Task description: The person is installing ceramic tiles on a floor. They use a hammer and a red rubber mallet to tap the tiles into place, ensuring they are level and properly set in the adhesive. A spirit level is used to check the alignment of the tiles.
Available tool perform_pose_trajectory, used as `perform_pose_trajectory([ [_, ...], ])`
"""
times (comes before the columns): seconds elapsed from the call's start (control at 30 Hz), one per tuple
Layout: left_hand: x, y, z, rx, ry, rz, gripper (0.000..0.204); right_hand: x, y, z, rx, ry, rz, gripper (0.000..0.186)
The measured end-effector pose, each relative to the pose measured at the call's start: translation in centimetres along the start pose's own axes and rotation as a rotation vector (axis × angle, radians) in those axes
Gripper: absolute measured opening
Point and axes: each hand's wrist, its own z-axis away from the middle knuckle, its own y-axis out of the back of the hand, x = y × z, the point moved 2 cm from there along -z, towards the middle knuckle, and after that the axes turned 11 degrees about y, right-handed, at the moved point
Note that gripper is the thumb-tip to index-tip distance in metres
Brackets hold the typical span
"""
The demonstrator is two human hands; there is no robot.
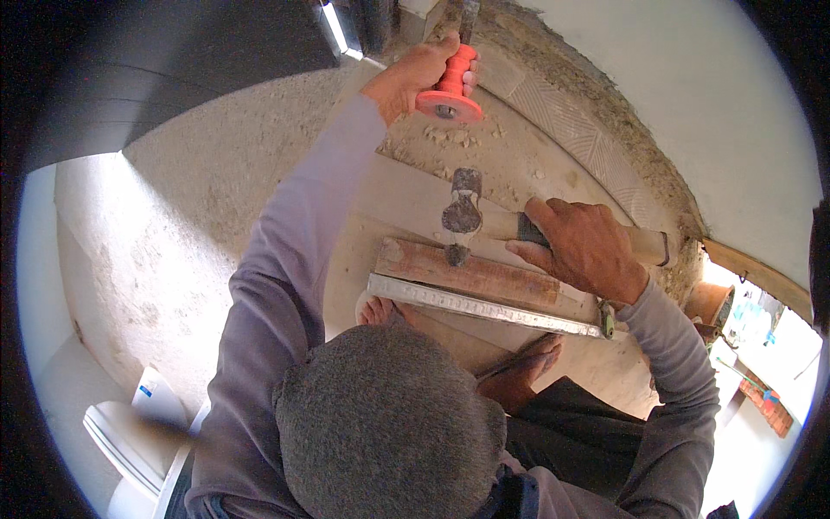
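Observation:
My left hand [424, 69] is wrapped around the orange plastic hand guard [451, 82] of a chisel. The chisel's metal shank [469, 19] points away from me toward the base of the wall. In my right hand [588, 245] is a club hammer, gripped by its wooden handle [506, 223]. The worn, dust-coated hammer head [463, 208] hangs over the floor, apart from the chisel. Just nearer than the hammer lie a reddish-brown wooden board [471, 270] and a long silver metal bar [484, 304] with marks along it.
Rubble [454, 136] is scattered below the chisel. A ridged, dusty strip [596, 143] follows the broken edge of the pale wall [692, 104]. Bare feet [523, 372] stand close to the metal bar. A white toilet-like fixture [130, 445] is at lower left; a terracotta pot [709, 303] stands by the bright opening.

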Motion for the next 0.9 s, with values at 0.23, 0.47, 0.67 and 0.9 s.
perform_pose_trajectory([
  [0.23,0.7,-0.4,0.6,-0.013,-0.013,-0.080,0.043,-0.5,1.2,-0.5,0.031,-0.009,0.062,0.041],
  [0.47,0.9,0.2,0.3,-0.019,0.027,-0.100,0.043,-0.9,2.1,-1.0,0.016,-0.003,0.091,0.042],
  [0.67,1.0,0.0,0.4,0.033,0.017,-0.146,0.043,-0.8,1.9,-1.4,0.031,0.018,0.131,0.043],
  [0.9,1.5,0.0,0.9,-0.062,0.062,-0.088,0.043,-1.9,2.7,-3.0,0.088,0.294,0.257,0.039],
])
